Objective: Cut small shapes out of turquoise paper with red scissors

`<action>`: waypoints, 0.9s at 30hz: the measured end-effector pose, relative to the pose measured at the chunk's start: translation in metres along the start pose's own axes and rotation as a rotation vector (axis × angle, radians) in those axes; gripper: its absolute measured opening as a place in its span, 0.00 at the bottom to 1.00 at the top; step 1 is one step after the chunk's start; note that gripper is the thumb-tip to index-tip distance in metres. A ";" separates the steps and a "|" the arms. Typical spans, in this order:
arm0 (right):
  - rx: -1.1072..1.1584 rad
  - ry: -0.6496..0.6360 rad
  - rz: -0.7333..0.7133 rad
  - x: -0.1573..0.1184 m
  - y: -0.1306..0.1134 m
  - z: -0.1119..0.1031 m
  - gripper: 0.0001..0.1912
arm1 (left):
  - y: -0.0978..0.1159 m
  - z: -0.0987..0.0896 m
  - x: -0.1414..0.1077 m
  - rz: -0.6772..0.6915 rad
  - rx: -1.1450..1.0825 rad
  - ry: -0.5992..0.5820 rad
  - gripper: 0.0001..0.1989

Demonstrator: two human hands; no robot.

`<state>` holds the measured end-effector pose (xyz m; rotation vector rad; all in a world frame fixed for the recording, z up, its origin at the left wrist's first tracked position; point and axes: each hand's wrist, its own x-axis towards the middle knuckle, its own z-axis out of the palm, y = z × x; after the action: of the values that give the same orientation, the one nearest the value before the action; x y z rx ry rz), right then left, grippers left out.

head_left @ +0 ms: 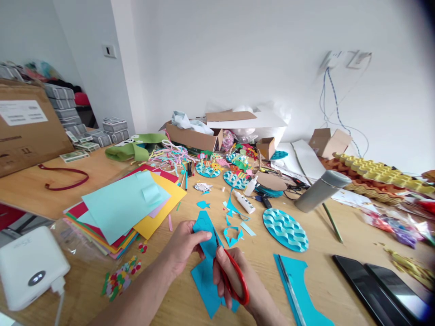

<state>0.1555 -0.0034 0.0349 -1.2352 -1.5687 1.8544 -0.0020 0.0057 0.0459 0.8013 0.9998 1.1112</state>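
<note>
My left hand [185, 244] pinches a strip of blue paper [205, 222], thumb on top, with faint outlines drawn near its far end. In my right hand [236, 271] is a pair of red-handled scissors [243, 285], its blades against the strip's right edge. Below the hands lies another piece of blue paper [205, 290]. Just beyond the strip are a cut-out blue fish [203, 204] and a blue paper scrap with a hole [233, 235]. A white glue bottle [245, 202] lies on its side to the right of these.
Coloured paper sheets [115, 203] are stacked at left, near a white power bank [32, 267] and paper dots [122, 276]. At right are a wavy-patterned blue disc [285, 229], a grey tumbler [321, 190], blue paper with a pen [295, 290] and black phones [360, 285].
</note>
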 end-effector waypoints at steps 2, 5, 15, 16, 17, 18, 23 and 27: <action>-0.003 0.003 0.000 0.000 0.000 0.000 0.38 | 0.000 0.000 0.000 -0.002 -0.009 -0.005 0.11; -0.004 0.007 -0.001 0.000 0.000 -0.001 0.38 | 0.001 0.001 0.001 -0.006 -0.014 0.005 0.11; -0.026 0.009 0.020 0.000 0.000 0.000 0.39 | -0.003 0.000 0.002 0.018 0.026 0.002 0.11; -0.032 0.006 0.020 0.000 -0.001 0.000 0.39 | -0.002 0.000 0.002 0.018 0.029 0.002 0.11; -0.040 0.003 0.020 -0.001 -0.002 -0.001 0.39 | -0.002 0.000 0.002 0.016 0.033 0.002 0.11; -0.048 0.000 0.018 -0.001 -0.003 -0.001 0.39 | -0.001 0.000 0.002 0.015 0.037 0.001 0.11; -0.075 -0.009 0.027 -0.003 -0.009 -0.001 0.40 | 0.002 0.000 0.002 0.003 0.052 -0.003 0.11; -0.057 -0.024 0.017 -0.003 -0.008 -0.001 0.40 | 0.002 0.000 0.001 -0.006 0.058 0.005 0.11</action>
<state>0.1561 -0.0029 0.0439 -1.2585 -1.6399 1.8534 -0.0023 0.0072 0.0479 0.8416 1.0422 1.0834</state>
